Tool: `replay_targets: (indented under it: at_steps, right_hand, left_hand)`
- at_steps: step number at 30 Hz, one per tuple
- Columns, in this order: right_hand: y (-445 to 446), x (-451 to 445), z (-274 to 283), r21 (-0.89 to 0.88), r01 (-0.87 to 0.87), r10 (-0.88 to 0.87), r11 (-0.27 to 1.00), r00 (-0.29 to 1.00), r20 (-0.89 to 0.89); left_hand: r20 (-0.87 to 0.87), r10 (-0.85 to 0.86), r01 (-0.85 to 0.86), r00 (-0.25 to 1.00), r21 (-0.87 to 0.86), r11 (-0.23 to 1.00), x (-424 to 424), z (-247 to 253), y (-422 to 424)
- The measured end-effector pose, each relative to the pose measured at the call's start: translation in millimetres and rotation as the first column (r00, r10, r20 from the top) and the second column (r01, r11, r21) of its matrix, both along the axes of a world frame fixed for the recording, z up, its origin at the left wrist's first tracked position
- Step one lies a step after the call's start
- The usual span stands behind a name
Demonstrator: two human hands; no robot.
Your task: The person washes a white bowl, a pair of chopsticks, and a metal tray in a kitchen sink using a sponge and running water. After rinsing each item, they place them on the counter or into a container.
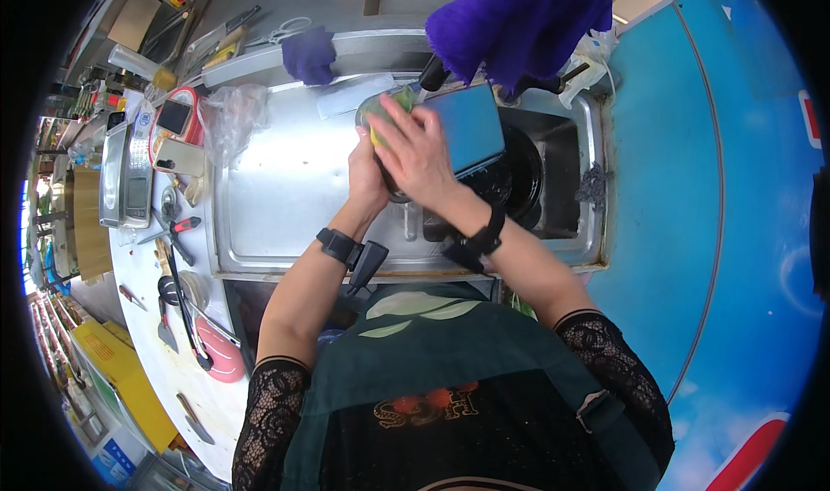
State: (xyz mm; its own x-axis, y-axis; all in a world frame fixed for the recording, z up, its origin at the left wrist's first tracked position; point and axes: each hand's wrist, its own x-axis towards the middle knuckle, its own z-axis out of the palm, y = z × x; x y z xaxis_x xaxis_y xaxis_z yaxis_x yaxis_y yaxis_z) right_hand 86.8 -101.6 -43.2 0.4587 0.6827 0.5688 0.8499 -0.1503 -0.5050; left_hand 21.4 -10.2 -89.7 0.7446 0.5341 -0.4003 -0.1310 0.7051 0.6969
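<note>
My left hand (368, 173) grips the side of a round metal container (363, 110), held tilted above the steel sink's drainboard (285, 186). A yellow and green sponge (397, 99) is under the fingers of my right hand (418, 157), pressed against the container's upper part. Both hands cover much of the container, so its full shape is hidden. Just right of my hands, a blue rectangular panel or box (470, 128) leans over the sink basin (561, 199). Inside the basin lies a black round vessel (528, 173), partly covered by the blue piece.
Purple cloths (519, 24) hang over the tap area and the back ledge (309, 56). A clear plastic bag (237, 118) lies at the drainboard's left. The white side table (146, 335) carries a scale (126, 180), phones and several tools. A blue wall panel (668, 186) bounds the right.
</note>
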Motion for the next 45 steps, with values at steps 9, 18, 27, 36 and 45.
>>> replay_targets:
  at_steps: [9, 18, 27, 36, 45]
  right_hand:
    - [2, 101, -51, -0.163, 0.475, -0.468, 0.865, 0.880, 0.080]
    - [38, -11, 3, 0.113, -0.187, 0.190, 0.976, 0.982, -0.008]
    - [5, 102, -60, -0.136, 0.305, -0.327, 0.942, 0.928, -0.178]
    - [13, 23, -49, 0.066, 0.223, -0.215, 0.973, 0.971, -0.106]
    - [0, -27, -21, 0.117, -0.181, 0.173, 0.976, 0.982, 0.078]
  left_hand:
    - [-0.125, 0.098, -0.074, 0.987, 0.181, 0.981, -34, 0, 9]
    - [-0.044, 0.149, -0.141, 0.988, 0.160, 0.977, -30, 0, 5]
    - [-0.091, 0.163, -0.151, 0.983, 0.121, 0.981, -46, 11, 30]
    - [-0.075, 0.237, -0.246, 0.969, -0.147, 0.958, -36, 2, 34]
    - [-0.077, 0.143, -0.161, 0.987, -0.342, 0.926, -34, 17, 37]
